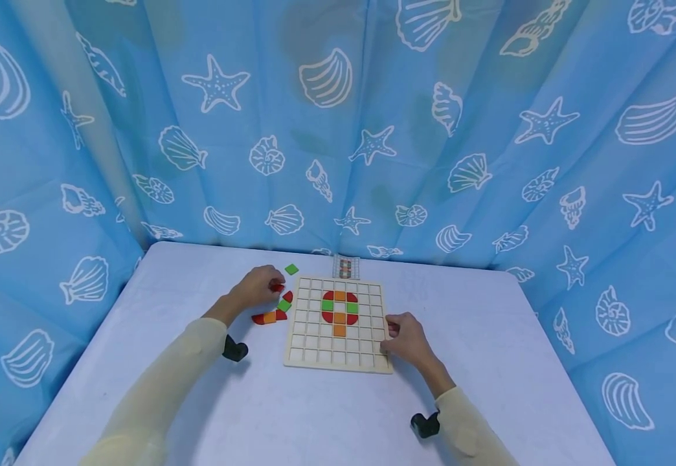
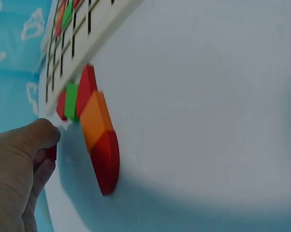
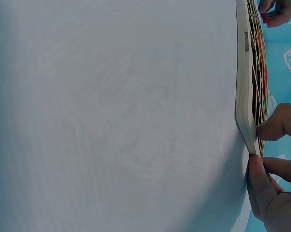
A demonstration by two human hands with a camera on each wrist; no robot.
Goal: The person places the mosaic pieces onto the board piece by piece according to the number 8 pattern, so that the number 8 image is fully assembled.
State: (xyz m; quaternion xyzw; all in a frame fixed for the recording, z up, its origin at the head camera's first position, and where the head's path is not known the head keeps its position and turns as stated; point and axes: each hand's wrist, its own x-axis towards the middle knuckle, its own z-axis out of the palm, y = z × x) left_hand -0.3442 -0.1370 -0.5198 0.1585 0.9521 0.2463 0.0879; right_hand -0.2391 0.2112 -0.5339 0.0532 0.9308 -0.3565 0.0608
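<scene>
Cream sleeves (image 1: 157, 388) reaching over a white table (image 1: 315, 421)

Nearest the viewer, each forearm carries a small black mount (image 1: 425, 425) at the wrist. Farther in, the right hand (image 1: 406, 338) grips the right rim of a wooden grid board (image 1: 338, 369), fingers partly curled, one digit over the upper face; whether any fingertip reaches beneath the rim cannot be told. The board lies flat at the middle of the table, bearing a cluster of red, orange and green inlaid tiles (image 1: 340, 318) toward its far half. Left of it lies a red-orange-red row (image 1: 270, 317), and just beyond, a green piece (image 1: 283, 305) beside a red one (image 1: 288, 296). Above these, the left hand (image 1: 258, 287) pinches a red tile (image 2: 51, 152) between nearly closed fingertips. Past it lie a green tile (image 1: 291, 268) and, at the board's far edge, a pattern card (image 1: 346, 267). Behind hangs a blue shell-print curtain (image 1: 326, 129).
</scene>
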